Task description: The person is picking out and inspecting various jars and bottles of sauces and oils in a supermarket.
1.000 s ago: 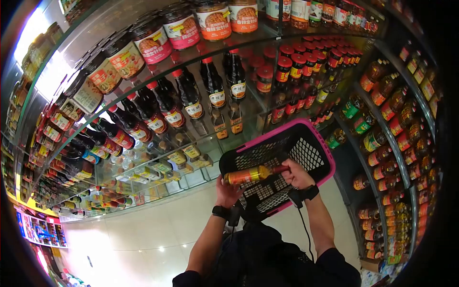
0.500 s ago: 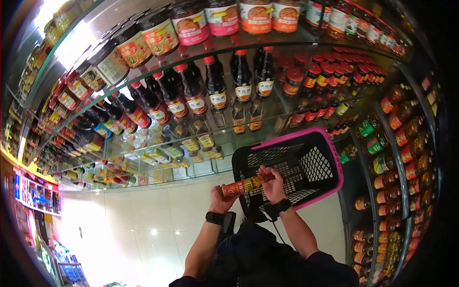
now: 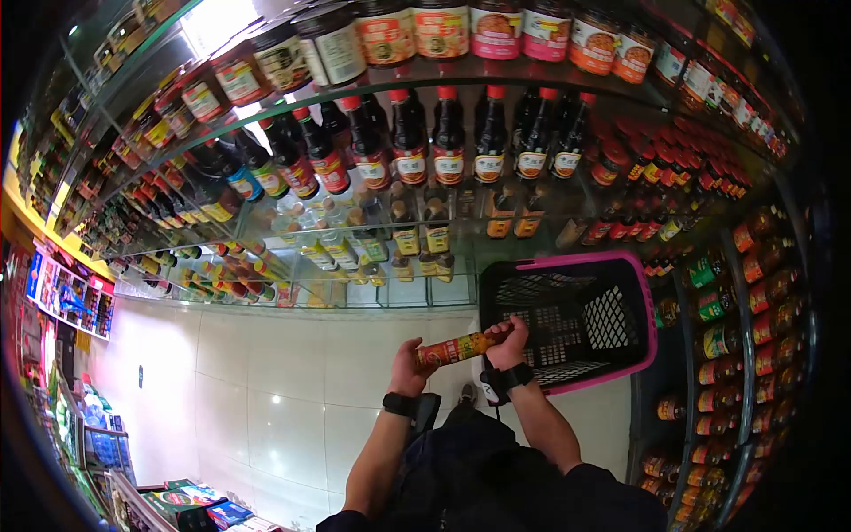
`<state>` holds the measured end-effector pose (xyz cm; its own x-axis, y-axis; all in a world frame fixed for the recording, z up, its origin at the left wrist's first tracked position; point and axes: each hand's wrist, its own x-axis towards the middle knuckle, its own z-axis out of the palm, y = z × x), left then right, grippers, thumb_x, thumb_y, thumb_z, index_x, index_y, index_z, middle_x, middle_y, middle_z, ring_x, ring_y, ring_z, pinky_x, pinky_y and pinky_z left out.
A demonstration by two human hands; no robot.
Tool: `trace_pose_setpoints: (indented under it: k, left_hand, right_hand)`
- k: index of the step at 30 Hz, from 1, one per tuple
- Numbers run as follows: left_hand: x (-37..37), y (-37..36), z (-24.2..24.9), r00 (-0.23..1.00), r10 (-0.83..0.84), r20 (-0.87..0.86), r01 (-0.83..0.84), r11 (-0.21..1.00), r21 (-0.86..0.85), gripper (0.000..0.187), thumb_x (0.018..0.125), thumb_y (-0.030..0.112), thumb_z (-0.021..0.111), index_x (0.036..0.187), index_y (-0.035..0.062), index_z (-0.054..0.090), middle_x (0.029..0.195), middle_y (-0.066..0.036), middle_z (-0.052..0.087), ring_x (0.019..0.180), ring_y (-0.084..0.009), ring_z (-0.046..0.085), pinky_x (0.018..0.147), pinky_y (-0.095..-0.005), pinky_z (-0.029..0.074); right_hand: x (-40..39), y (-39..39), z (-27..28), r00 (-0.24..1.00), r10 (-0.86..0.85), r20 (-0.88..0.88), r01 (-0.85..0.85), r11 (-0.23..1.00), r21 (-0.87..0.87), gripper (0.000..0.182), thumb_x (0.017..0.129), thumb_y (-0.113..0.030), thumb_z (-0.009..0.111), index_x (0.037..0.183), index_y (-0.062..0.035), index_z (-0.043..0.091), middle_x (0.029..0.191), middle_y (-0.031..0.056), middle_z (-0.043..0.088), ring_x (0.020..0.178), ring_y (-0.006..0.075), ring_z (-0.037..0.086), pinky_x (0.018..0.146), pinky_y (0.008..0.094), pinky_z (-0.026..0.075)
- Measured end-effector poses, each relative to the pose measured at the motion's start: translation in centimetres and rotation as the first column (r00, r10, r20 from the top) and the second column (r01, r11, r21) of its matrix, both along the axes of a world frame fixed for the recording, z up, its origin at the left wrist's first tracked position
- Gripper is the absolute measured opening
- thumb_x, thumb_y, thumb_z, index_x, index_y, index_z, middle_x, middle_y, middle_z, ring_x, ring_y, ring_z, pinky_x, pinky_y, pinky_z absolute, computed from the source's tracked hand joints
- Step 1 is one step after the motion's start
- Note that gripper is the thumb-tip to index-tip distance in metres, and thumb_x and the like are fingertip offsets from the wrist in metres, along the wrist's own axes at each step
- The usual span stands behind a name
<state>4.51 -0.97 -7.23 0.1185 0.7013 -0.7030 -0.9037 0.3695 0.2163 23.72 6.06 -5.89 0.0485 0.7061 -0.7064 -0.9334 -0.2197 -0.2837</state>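
A bottle with a red and yellow label (image 3: pixel 452 350) lies nearly level between my two hands. My left hand (image 3: pixel 409 367) is closed round its wider end. The narrow end is in my right hand (image 3: pixel 509 344), whose fingers are wrapped over it. Just beyond and to the right of my right hand is a black shopping basket with a pink rim (image 3: pixel 651 337); its mesh floor shows. Dark straps are on both wrists.
Glass shelves ahead hold rows of dark bottles (image 3: pixel 448 146) and labelled jars (image 3: pixel 496 31). Shelving at the right carries more bottles (image 3: pixel 727 341). Pale floor tiles (image 3: pixel 284 390) lie below. Boxed goods (image 3: pixel 186 504) stand at the lower left.
The view has shifted, so the shelves and basket appear further right. My right hand now wraps the bottle's narrow end; its fingers were more spread before. The bottle remains between both hands.
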Motion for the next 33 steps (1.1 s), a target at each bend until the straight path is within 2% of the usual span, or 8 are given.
trace_pose_setpoints:
  k: [2, 3, 4, 5, 10, 15, 30, 33]
  left_hand:
    - [-1.6, -1.5, 1.2, 0.998, -0.011, -0.06, 0.012, 1.0, 0.005, 0.035, 0.084, 0.021, 0.047, 0.115, 0.007, 0.039, 0.102, -0.012, 0.047, 0.087, -0.0231, 0.051, 0.069, -0.0357, 0.048]
    - [-2.4, -2.4, 1.5, 0.822, -0.118, -0.558, 0.285, 0.932, 0.223, 0.041, 0.081, 0.022, 0.053, 0.116, 0.0051, 0.039, 0.099, -0.01, 0.048, 0.085, -0.0216, 0.052, 0.068, -0.0351, 0.048]
    - [-3.0, -3.2, 1.8, 0.42, -0.029, -0.907, 0.595, 0.764, 0.25, 0.048, 0.078, 0.023, 0.059, 0.117, 0.0033, 0.039, 0.097, -0.009, 0.05, 0.083, -0.02, 0.053, 0.068, -0.0345, 0.048]
    - [-3.3, -2.9, 2.8, 0.669, -0.182, -0.72, 0.346, 0.935, 0.085, 0.065, 0.065, 0.024, 0.073, 0.117, 0.0007, 0.04, 0.094, -0.009, 0.052, 0.087, -0.0196, 0.053, 0.071, -0.034, 0.047]
    - [-7.4, -5.3, 4.9, 0.429, -0.154, -0.89, 0.296, 0.955, -0.022, 0.089, 0.056, 0.014, 0.08, 0.125, 0.0021, 0.025, 0.097, -0.014, 0.051, 0.085, -0.021, 0.054, 0.069, -0.035, 0.048]
    - [-13.4, -9.5, 4.9, 0.73, -0.008, -0.684, 0.096, 0.991, 0.091, 0.085, 0.06, 0.013, 0.078, 0.124, 0.0025, 0.022, 0.097, -0.013, 0.049, 0.073, -0.0219, 0.058, 0.061, -0.0338, 0.052]
    - [-34.3, -17.9, 1.6, 0.791, 0.306, -0.529, -0.342, 0.939, 0.03, 0.049, 0.069, 0.006, 0.068, 0.106, 0.0047, 0.036, 0.094, -0.012, 0.051, 0.078, -0.0233, 0.059, 0.063, -0.0379, 0.053]
    - [-40.0, -19.1, -0.6, 0.731, 0.378, -0.568, -0.333, 0.924, 0.187, 0.046, 0.069, 0.005, 0.068, 0.103, 0.005, 0.036, 0.095, -0.013, 0.051, 0.079, -0.0228, 0.058, 0.064, -0.0378, 0.053]
  right_hand:
    - [-1.7, -1.1, 0.4, 1.0, 0.0, 0.023, 0.0, 1.0, -0.017, 0.024, 0.076, -0.023, 0.051, 0.06, -0.0141, 0.036, 0.052, -0.0024, 0.037, 0.049, 0.0148, 0.039, 0.055, 0.0335, 0.038]
    - [-2.5, -1.6, 0.6, 1.0, -0.017, 0.023, 0.017, 1.0, 0.015, 0.025, 0.076, -0.023, 0.05, 0.058, -0.0147, 0.036, 0.051, -0.003, 0.038, 0.049, 0.0139, 0.04, 0.054, 0.0321, 0.038]
    - [-3.3, -2.2, 0.7, 0.999, -0.034, 0.023, 0.033, 0.998, 0.047, 0.025, 0.076, -0.023, 0.05, 0.056, -0.0152, 0.037, 0.05, -0.0036, 0.039, 0.048, 0.0131, 0.041, 0.054, 0.0307, 0.038]
    - [-4.4, -2.7, 0.8, 0.997, -0.059, 0.057, 0.056, 0.996, 0.063, 0.025, 0.077, -0.023, 0.049, 0.057, -0.0155, 0.037, 0.05, -0.0039, 0.038, 0.047, 0.0127, 0.04, 0.053, 0.0304, 0.038]
    - [-10.7, -5.5, 2.7, 0.985, -0.09, 0.145, 0.081, 0.995, 0.066, 0.025, 0.078, -0.023, 0.049, 0.058, -0.0154, 0.035, 0.049, -0.0037, 0.037, 0.046, 0.0131, 0.039, 0.05, 0.0306, 0.037]
    - [-17.8, -9.3, 3.4, 0.986, -0.1, 0.13, 0.088, 0.992, 0.092, 0.024, 0.08, -0.022, 0.048, 0.062, -0.0143, 0.035, 0.053, -0.0024, 0.037, 0.049, 0.0136, 0.039, 0.052, 0.0319, 0.037]
    - [-42.1, -11.5, 0.4, 0.95, 0.263, 0.167, -0.266, 0.964, -0.007, 0.02, 0.074, -0.018, 0.049, 0.059, -0.0123, 0.037, 0.05, 0.0015, 0.038, 0.043, 0.0167, 0.039, 0.045, 0.0308, 0.038]
    - [-47.5, -11.4, 0.2, 0.904, 0.408, 0.126, -0.406, 0.913, -0.044, 0.019, 0.074, -0.021, 0.049, 0.06, -0.0142, 0.037, 0.05, -0.0008, 0.039, 0.046, 0.0161, 0.04, 0.05, 0.0336, 0.038]
